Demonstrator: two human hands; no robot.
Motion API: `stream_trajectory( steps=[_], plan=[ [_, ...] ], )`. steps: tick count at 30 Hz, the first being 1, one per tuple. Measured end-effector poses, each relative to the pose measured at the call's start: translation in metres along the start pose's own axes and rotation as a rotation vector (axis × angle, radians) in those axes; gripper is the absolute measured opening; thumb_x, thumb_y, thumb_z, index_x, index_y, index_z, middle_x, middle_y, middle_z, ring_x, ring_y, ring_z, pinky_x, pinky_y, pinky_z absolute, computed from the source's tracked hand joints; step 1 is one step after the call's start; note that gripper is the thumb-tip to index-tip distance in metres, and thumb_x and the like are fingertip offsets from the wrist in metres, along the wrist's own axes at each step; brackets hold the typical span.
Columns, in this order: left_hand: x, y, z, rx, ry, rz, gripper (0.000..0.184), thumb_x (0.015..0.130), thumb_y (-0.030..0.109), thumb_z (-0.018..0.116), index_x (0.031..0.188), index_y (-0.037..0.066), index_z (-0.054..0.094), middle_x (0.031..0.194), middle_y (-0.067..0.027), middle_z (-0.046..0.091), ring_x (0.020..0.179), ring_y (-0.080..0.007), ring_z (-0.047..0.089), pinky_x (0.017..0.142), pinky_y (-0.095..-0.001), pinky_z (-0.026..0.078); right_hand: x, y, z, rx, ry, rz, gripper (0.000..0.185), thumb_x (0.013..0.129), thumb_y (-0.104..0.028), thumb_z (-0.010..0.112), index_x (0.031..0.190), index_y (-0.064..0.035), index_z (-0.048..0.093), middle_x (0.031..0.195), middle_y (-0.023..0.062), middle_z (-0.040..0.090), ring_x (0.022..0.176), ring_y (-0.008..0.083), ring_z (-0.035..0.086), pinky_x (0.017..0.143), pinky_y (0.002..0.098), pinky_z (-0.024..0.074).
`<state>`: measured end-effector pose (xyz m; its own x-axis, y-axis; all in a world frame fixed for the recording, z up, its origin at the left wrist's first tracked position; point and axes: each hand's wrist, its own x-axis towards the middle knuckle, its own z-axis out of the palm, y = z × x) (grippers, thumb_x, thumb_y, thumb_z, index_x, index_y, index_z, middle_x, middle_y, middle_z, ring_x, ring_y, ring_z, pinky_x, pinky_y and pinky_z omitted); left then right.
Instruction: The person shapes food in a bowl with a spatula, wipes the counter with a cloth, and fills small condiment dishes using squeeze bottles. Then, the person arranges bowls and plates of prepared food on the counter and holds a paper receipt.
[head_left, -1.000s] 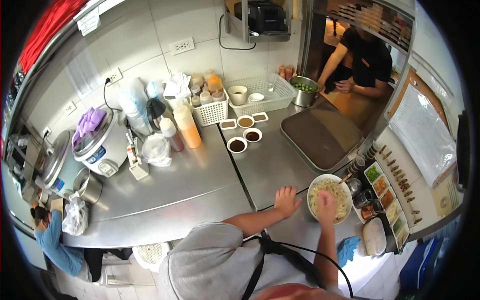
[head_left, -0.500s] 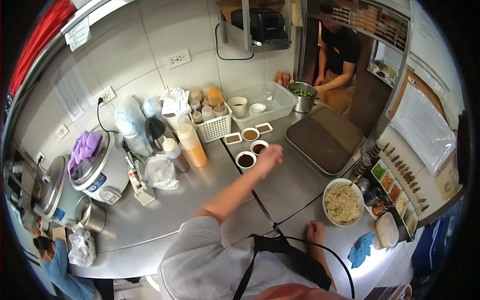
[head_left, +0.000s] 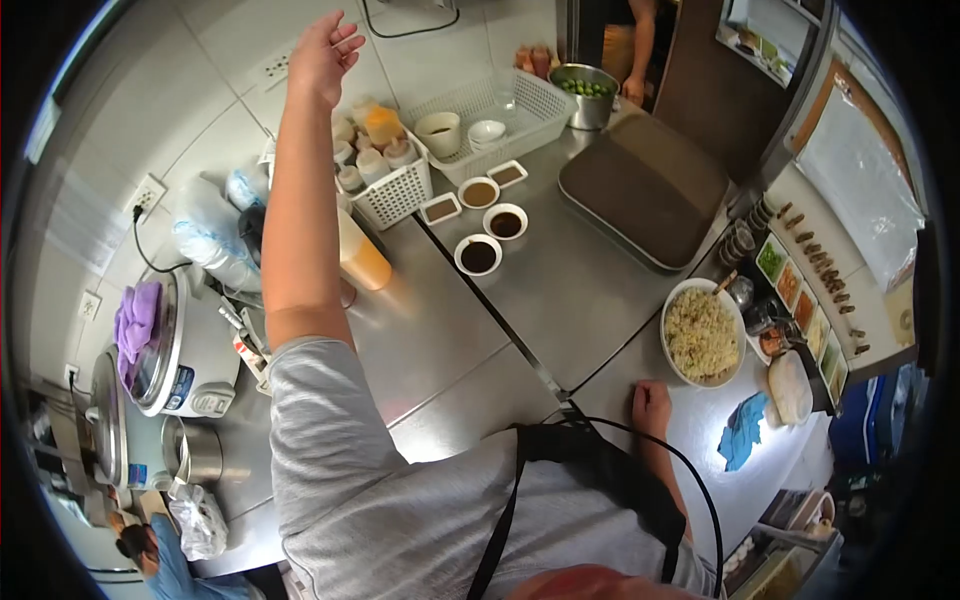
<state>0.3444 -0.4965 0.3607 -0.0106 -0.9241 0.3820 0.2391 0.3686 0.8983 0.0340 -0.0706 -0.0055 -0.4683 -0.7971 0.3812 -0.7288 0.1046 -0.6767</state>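
My left hand (head_left: 325, 60) is raised high at the upper left, in front of the tiled wall, its fingers apart and nothing in them. My right hand (head_left: 652, 407) rests closed on the steel counter (head_left: 590, 440), left of and below a white bowl of rice (head_left: 702, 335); whether it holds anything is hidden. A wooden handle sticks out of the bowl. Below my raised hand is a white basket (head_left: 395, 195) of squeeze bottles. Two round bowls of dark sauce (head_left: 478, 257) stand near a bowl of brown sauce (head_left: 478, 192) and two small rectangular dishes.
A dark-topped tray (head_left: 645, 185) and a pot of green produce (head_left: 586, 92) are at the back. Topping containers (head_left: 788, 283) line the right; a blue cloth (head_left: 741, 432) lies nearby. Rice cookers (head_left: 165, 345) stand left. One person (head_left: 175, 565) is at lower left, another person's arm (head_left: 641, 45) behind.
My left hand has moved from the rice bowl area, past the sauces, up to the upper left. The view has turned and shifted. My right hand stays near the rice bowl.
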Motion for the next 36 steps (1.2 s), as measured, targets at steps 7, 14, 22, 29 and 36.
stream_trajectory(
  steps=[7,14,22,29,36],
  plan=[
    [-0.004,-0.112,0.021,0.425,-0.282,-0.236,0.028,0.082,0.028,0.048,0.104,0.010,0.052,0.085,-0.0035,0.054,0.071,-0.0146,0.054,0.062,-0.0238,0.042,0.003,0.001,0.002,-0.061,-0.017,0.012,0.003,0.071,-0.005,0.054,0.073,-0.0057,0.056,0.070,0.0129,0.054,0.063,0.0304,0.054,0.056,0.0360,0.0433],
    [0.011,-0.314,0.026,1.215,-0.470,-0.093,0.043,0.072,0.025,0.056,0.110,0.005,0.052,0.109,-0.0210,0.052,0.099,-0.0335,0.051,0.086,-0.0352,0.040,0.008,-0.004,0.003,-0.130,-0.046,0.044,0.004,0.069,-0.003,0.053,0.070,-0.0065,0.056,0.068,0.0126,0.054,0.061,0.0304,0.054,0.055,0.0371,0.0440],
    [0.043,-0.346,0.064,1.616,-0.470,-0.223,0.042,0.076,0.021,0.046,0.117,0.017,0.048,0.121,-0.0069,0.047,0.110,-0.0219,0.046,0.095,-0.0425,0.028,0.012,-0.005,0.008,-0.191,-0.021,-0.008,0.008,0.067,-0.002,0.055,0.069,-0.0094,0.053,0.066,0.0104,0.052,0.058,0.0290,0.053,0.051,0.0374,0.0435],
    [0.059,-0.372,0.065,1.622,-0.443,-0.100,0.026,0.078,0.027,0.047,0.098,0.017,0.059,0.101,-0.0077,0.058,0.099,-0.0229,0.053,0.086,-0.0485,0.032,0.010,-0.001,0.005,-0.220,-0.105,0.001,0.009,0.066,-0.005,0.055,0.073,-0.0104,0.052,0.069,0.0107,0.051,0.060,0.0301,0.052,0.051,0.0389,0.0415],
    [-0.035,-0.290,0.080,0.994,-0.351,0.485,0.012,0.069,0.019,0.058,0.069,0.007,0.055,0.072,-0.0100,0.056,0.073,-0.0275,0.054,0.068,-0.0437,0.036,0.011,-0.004,0.006,-0.235,-0.098,0.025,0.007,0.065,-0.005,0.054,0.069,-0.0094,0.053,0.068,0.0111,0.051,0.060,0.0304,0.052,0.052,0.0394,0.0423]
  ],
)
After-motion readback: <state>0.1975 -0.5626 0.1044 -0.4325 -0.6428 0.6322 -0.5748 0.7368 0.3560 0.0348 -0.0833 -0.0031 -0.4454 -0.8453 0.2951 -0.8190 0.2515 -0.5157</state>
